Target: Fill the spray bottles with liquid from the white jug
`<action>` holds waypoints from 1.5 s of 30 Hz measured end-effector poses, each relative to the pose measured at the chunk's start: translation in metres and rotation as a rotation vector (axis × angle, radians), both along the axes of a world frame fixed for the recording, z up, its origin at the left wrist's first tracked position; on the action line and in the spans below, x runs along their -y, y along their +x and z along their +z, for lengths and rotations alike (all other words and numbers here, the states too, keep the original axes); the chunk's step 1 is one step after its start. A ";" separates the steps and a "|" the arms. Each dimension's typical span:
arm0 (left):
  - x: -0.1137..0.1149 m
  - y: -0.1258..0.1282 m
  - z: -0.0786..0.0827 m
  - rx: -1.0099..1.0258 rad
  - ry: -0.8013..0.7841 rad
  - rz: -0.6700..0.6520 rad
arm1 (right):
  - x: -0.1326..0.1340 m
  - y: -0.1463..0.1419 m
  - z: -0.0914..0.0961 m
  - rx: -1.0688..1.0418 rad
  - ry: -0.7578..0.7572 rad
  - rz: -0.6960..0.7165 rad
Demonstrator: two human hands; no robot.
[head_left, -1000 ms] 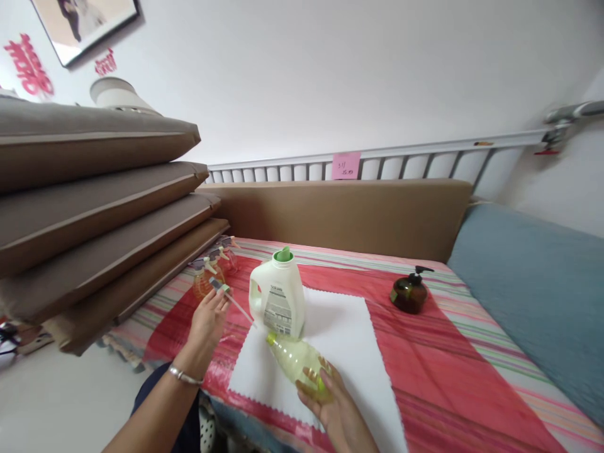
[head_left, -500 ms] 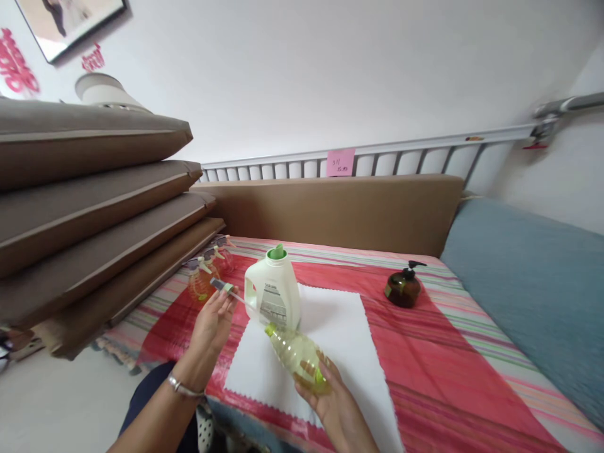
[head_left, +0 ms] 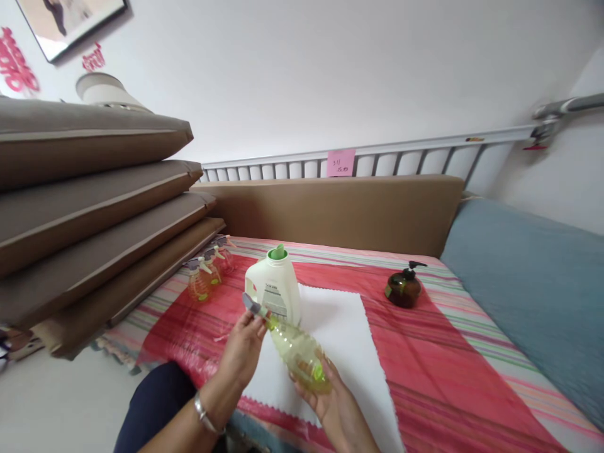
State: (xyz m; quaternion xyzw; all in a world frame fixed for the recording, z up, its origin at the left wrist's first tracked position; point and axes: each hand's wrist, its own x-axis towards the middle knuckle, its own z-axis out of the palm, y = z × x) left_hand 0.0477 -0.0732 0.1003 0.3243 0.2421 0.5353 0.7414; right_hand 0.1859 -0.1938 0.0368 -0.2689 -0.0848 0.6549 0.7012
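Note:
My left hand [head_left: 245, 348] is closed on a grey spray head [head_left: 255, 306] at the mouth of a clear yellow-green bottle. Tilted, with its neck toward the left, that bottle [head_left: 297, 352] rests in my right hand [head_left: 333, 396], whose fingers wrap its base. The spray head's tube is no longer visible outside the neck. Just behind the bottle stands a white detergent jug [head_left: 275, 283] with a handle and an open top showing a green spout [head_left: 277, 252]. Under the bottle and jug lies a white scallop-edged sheet [head_left: 335, 314].
Several small spray bottles [head_left: 201, 283] stand at the left beside stacked cushions [head_left: 108, 207]. A brown pump bottle [head_left: 403, 288] is on the right, on the red striped cloth [head_left: 443, 352]. A brown padded board [head_left: 330, 211] and blue cushion [head_left: 528, 283] border the surface.
My left hand has moved right and down, bringing the spray head to the bottle's neck as its tube slid inside. My right hand and the bottle have barely moved.

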 end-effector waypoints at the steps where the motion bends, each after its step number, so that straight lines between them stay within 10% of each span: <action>1: 0.006 0.005 -0.003 0.005 -0.002 -0.034 | 0.001 0.000 0.000 0.008 -0.006 0.002; 19: 0.017 0.011 -0.005 -0.100 0.166 -0.105 | 0.002 0.000 0.007 0.197 -0.243 0.096; 27: 0.012 0.008 -0.003 -0.095 0.168 -0.089 | 0.009 0.003 0.003 0.219 0.062 0.240; 34: 0.010 0.001 0.000 -0.105 0.177 -0.157 | 0.004 0.007 -0.005 0.159 -0.071 0.421; 45: 0.010 0.006 -0.001 -0.093 0.192 -0.132 | 0.008 0.005 0.011 0.151 0.019 0.115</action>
